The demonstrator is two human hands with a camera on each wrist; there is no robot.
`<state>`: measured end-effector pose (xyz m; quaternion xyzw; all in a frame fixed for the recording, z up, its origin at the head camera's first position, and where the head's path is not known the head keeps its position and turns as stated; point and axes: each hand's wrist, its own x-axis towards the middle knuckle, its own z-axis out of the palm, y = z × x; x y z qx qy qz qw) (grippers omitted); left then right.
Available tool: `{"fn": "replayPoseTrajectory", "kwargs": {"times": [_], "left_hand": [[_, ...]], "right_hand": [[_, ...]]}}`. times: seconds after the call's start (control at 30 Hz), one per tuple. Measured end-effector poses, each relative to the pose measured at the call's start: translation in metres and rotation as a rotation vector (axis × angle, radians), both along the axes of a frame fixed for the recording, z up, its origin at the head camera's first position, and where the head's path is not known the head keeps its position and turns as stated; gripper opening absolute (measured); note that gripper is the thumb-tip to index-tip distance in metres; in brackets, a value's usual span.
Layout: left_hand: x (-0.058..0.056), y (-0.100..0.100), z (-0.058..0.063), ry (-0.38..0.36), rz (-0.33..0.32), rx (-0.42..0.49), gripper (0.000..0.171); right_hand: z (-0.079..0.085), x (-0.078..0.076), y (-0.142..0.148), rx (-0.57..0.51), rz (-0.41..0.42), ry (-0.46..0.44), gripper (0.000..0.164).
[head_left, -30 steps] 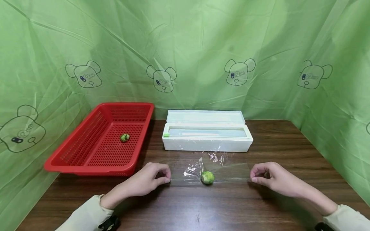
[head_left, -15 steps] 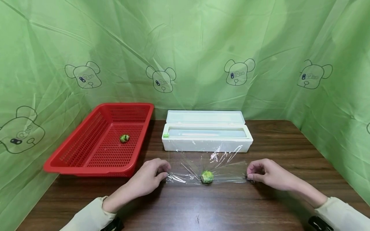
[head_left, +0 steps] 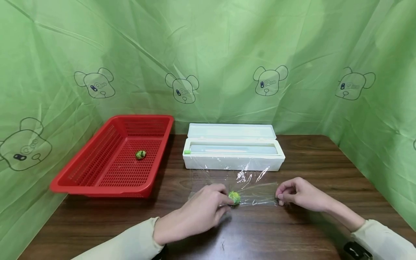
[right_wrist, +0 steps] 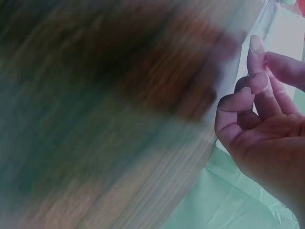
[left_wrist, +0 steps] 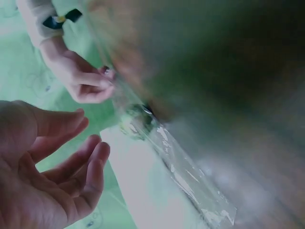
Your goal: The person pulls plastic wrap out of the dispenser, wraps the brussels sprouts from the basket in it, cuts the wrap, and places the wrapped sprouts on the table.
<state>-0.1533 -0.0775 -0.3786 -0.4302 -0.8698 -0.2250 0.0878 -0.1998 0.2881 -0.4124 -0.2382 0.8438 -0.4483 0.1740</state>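
A Brussels sprout [head_left: 234, 198] lies under clear plastic wrap [head_left: 256, 195] on the table, its film folded along the near edge. My left hand [head_left: 203, 207] is right at the sprout's left side in the head view. In the left wrist view, the thumb and fingers of the left hand [left_wrist: 62, 162] are loosely bent and apart, with nothing between them. At the wrap's right end, my right hand [head_left: 299, 195] pinches the film's corner between thumb and forefinger. The right wrist view shows that hand's thumb and forefinger meeting, the other fingers curled.
Behind the wrap stands a white cling film dispenser [head_left: 234, 163] with its lid raised, and the film reaches its front. To the left is a red plastic basket [head_left: 107, 189] holding another Brussels sprout [head_left: 140, 155]. Green cloth [head_left: 214, 54] surrounds the wooden table [head_left: 318, 162].
The wrap's near edge has been folded up over the sprout. My left hand let go of the left corner and moved right to the sprout; the right hand shifted slightly inward.
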Motion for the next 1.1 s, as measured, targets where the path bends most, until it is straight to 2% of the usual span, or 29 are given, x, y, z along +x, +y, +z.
{"fn": "replayPoseTrajectory", "kwargs": {"times": [0.1,0.2,0.33,0.47,0.57,0.63,0.7,0.77,0.83,0.97,1.1], "left_hand": [[-0.015,0.009,-0.004,0.009,-0.002,0.010,0.015],[-0.025,0.015,-0.008,0.006,0.001,-0.004,0.012],[-0.032,0.018,-0.013,-0.029,0.015,-0.034,0.013],[-0.036,0.020,-0.016,-0.048,0.023,-0.027,0.016],[-0.038,0.021,-0.017,-0.050,0.016,-0.019,0.017],[-0.040,0.021,-0.018,-0.054,0.010,-0.017,0.017],[-0.041,0.020,-0.019,-0.056,0.004,-0.012,0.018],[-0.043,0.020,-0.019,-0.068,0.004,-0.004,0.020],[-0.045,0.020,-0.020,-0.088,0.011,0.000,0.021],[-0.050,0.021,-0.019,-0.138,0.014,0.004,0.019],[-0.055,0.021,-0.020,-0.156,-0.007,0.027,0.018]], "right_hand": [[0.000,0.000,-0.002,-0.001,-0.013,-0.017,0.011],[0.000,0.000,-0.003,0.001,-0.023,-0.011,0.011],[0.001,0.001,-0.003,0.018,-0.049,0.016,0.012],[0.004,0.004,-0.001,0.042,-0.091,0.055,0.013],[0.009,0.008,-0.003,0.069,-0.153,0.139,0.010],[0.013,0.012,-0.009,0.092,-0.191,0.257,0.005],[0.019,0.018,-0.021,0.100,-0.198,0.397,0.008],[0.024,0.024,-0.036,0.099,-0.155,0.526,0.014],[0.027,0.030,-0.054,0.099,-0.086,0.597,0.017],[0.026,0.035,-0.087,0.118,0.023,0.649,0.015],[0.019,0.032,-0.107,0.155,0.047,0.685,0.017]]}}
